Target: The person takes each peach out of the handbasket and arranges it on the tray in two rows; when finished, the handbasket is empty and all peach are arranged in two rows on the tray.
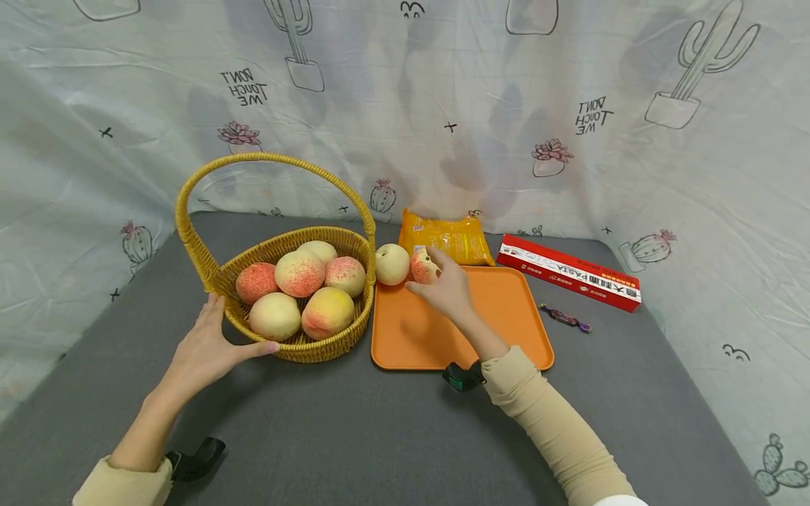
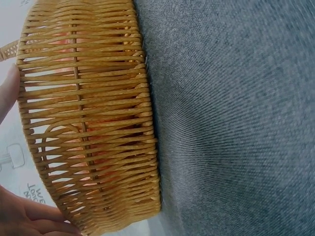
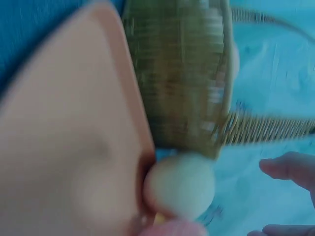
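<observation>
My left hand (image 1: 204,344) is spread against the left front of a woven basket (image 1: 329,349), its thumb lying along the rim. In the left wrist view, the thumb (image 2: 7,92) and fingers touch the wicker. Several peaches (image 1: 299,273) fill the basket. The right hand (image 1: 448,288) reaches over the back of an orange tray (image 1: 405,344), its fingers spread beside a red-speckled peach (image 1: 422,267) that they partly hide. A pale peach (image 1: 392,264) sits left of that one, beside the basket. In the right wrist view, fingers (image 3: 290,169) stand apart from the pale peach (image 3: 181,186).
An orange-yellow packet (image 1: 449,237) lies behind the tray. To the right are a red pasta box (image 1: 569,273) and a purple wrapped candy (image 1: 565,318). The basket's tall handle (image 1: 272,158) arches above the peaches. A printed curtain (image 1: 405,105) hangs behind the grey table (image 1: 354,436).
</observation>
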The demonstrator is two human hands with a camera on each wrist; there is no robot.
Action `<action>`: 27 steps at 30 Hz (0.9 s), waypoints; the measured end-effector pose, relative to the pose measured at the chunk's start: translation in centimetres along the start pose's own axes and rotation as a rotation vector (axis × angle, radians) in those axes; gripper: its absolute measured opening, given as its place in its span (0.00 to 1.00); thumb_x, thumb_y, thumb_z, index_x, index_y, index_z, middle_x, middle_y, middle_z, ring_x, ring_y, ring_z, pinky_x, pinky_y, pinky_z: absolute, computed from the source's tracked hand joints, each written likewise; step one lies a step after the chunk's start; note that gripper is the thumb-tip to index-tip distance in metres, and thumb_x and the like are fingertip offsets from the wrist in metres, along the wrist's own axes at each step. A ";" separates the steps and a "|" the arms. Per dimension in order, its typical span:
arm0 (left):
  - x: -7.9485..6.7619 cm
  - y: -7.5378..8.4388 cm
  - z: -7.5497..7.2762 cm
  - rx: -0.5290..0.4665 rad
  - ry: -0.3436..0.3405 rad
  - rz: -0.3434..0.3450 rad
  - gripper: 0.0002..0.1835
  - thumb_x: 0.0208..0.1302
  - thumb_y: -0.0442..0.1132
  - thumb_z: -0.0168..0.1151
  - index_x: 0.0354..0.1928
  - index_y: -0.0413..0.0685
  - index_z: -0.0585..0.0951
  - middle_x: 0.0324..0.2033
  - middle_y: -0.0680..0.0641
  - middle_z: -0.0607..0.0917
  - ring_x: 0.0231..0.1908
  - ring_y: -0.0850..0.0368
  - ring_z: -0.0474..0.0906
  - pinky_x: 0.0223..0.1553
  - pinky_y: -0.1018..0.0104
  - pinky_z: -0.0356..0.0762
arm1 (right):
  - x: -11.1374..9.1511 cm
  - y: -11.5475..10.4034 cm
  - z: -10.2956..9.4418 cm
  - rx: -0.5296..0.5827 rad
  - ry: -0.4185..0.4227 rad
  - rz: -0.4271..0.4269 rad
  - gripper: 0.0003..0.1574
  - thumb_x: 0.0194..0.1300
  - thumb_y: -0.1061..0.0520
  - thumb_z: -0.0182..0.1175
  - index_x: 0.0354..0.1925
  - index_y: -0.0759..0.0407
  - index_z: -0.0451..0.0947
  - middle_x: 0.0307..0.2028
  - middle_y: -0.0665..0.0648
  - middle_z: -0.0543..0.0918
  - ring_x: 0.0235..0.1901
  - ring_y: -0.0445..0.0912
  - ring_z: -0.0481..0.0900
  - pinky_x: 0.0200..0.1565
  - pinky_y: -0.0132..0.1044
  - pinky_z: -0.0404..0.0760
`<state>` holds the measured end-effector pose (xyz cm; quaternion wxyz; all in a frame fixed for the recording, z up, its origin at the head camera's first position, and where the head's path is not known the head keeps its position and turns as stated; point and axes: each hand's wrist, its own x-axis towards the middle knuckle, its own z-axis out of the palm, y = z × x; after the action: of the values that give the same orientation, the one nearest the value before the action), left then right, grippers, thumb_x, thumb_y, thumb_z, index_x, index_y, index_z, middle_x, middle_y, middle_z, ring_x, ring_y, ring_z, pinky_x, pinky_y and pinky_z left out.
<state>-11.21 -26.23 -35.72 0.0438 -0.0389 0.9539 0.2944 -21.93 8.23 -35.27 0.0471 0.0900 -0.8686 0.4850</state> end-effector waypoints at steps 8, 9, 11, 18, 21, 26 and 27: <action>0.0 -0.1 0.0 -0.006 0.002 0.003 0.72 0.51 0.66 0.69 0.72 0.28 0.31 0.70 0.24 0.31 0.69 0.24 0.34 0.58 0.24 0.48 | -2.6 -2.3 1.0 0.146 -0.047 -0.309 0.34 0.50 0.67 0.74 0.56 0.71 0.76 0.51 0.67 0.81 0.51 0.56 0.80 0.54 0.44 0.78; 0.0 -0.1 0.0 -0.005 0.004 0.003 0.72 0.51 0.66 0.69 0.72 0.29 0.31 0.70 0.24 0.31 0.69 0.24 0.34 0.58 0.24 0.48 | -2.7 -2.6 1.1 0.139 -0.073 -0.343 0.34 0.50 0.67 0.74 0.56 0.71 0.76 0.51 0.66 0.81 0.51 0.56 0.80 0.54 0.43 0.78; 0.0 -0.2 0.0 -0.007 0.005 0.004 0.72 0.51 0.66 0.69 0.72 0.29 0.31 0.70 0.25 0.30 0.69 0.24 0.34 0.58 0.24 0.48 | -2.7 -3.1 1.5 0.102 -0.128 -0.413 0.34 0.50 0.66 0.74 0.56 0.72 0.76 0.52 0.66 0.81 0.52 0.56 0.79 0.55 0.43 0.78; 0.0 -0.2 0.1 0.001 -0.001 0.004 0.71 0.51 0.66 0.69 0.72 0.28 0.31 0.70 0.24 0.31 0.69 0.24 0.34 0.57 0.24 0.48 | -2.4 -5.1 3.8 -0.122 -0.280 -0.464 0.38 0.54 0.58 0.74 0.60 0.70 0.74 0.56 0.64 0.79 0.54 0.54 0.78 0.55 0.37 0.77; 0.0 -0.3 0.0 0.008 -0.003 0.005 0.71 0.52 0.66 0.68 0.72 0.28 0.31 0.70 0.24 0.30 0.69 0.24 0.33 0.57 0.24 0.48 | -2.1 -5.8 5.0 -0.212 -0.317 -0.448 0.39 0.55 0.54 0.74 0.60 0.69 0.74 0.55 0.62 0.80 0.53 0.53 0.78 0.54 0.38 0.76; 0.0 -0.4 0.0 0.006 -0.006 0.006 0.71 0.52 0.66 0.69 0.72 0.28 0.31 0.70 0.24 0.30 0.69 0.24 0.34 0.57 0.24 0.48 | -1.6 -6.6 7.1 -0.366 -0.389 -0.350 0.42 0.56 0.46 0.72 0.63 0.65 0.72 0.58 0.59 0.79 0.56 0.49 0.76 0.56 0.37 0.74; -0.1 -0.3 0.0 0.003 -0.005 0.007 0.71 0.52 0.66 0.69 0.72 0.28 0.31 0.70 0.24 0.30 0.69 0.24 0.34 0.57 0.24 0.48 | -1.6 -6.7 7.5 -0.390 -0.404 -0.326 0.42 0.57 0.44 0.71 0.63 0.65 0.72 0.56 0.58 0.79 0.55 0.49 0.77 0.54 0.36 0.75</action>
<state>-11.11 -26.50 -35.90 0.0450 -0.0347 0.9544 0.2930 -19.01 -1.44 -33.91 -0.0327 0.3115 -0.9111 0.2680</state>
